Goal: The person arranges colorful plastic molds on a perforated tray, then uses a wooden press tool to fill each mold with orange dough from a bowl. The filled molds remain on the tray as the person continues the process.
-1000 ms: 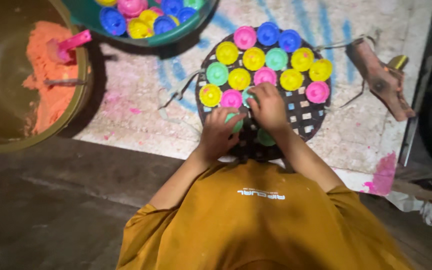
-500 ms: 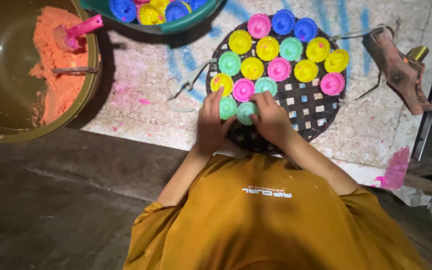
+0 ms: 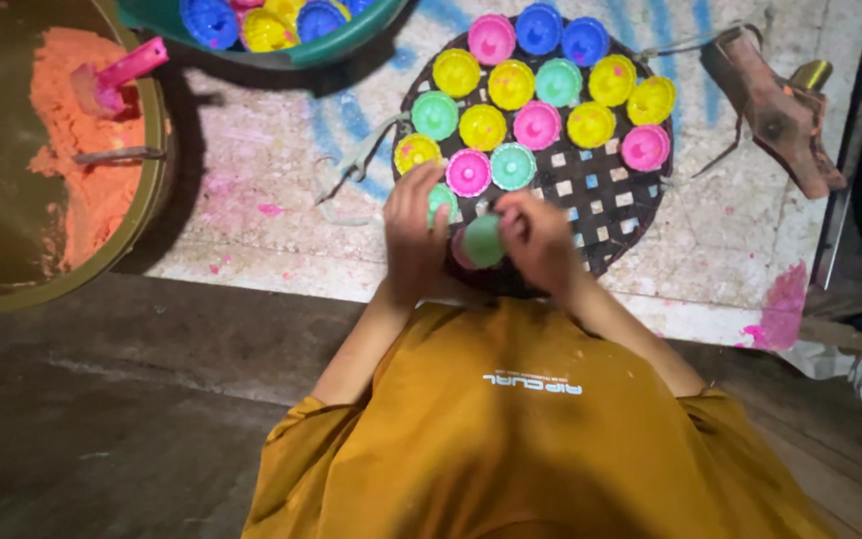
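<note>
While both hands [image 3: 471, 235] pinch a fluted green plastic mould [image 3: 483, 241], ridged bright cups [image 3: 511, 85] fill a round woven tray [image 3: 621, 215] — gritty orange powder [image 3: 72, 150] nearby.

Small green fluted cup [image 3: 483, 241]: plastic, round, tilted, held between both hands over the near edge of the round woven tray [image 3: 591, 190]. Pink cup [image 3: 460, 250] lay partly hidden just beside it.

i see glossy, smooth plastic moulds [image 3: 536, 125] just beyond my hands [image 3: 471, 235], on a matt woven tray [image 3: 601, 200]. the stone slab [image 3: 251, 215] under them looks rough, paint-stained. my shirt [image 3: 511, 439] is soft matt cloth.
</note>
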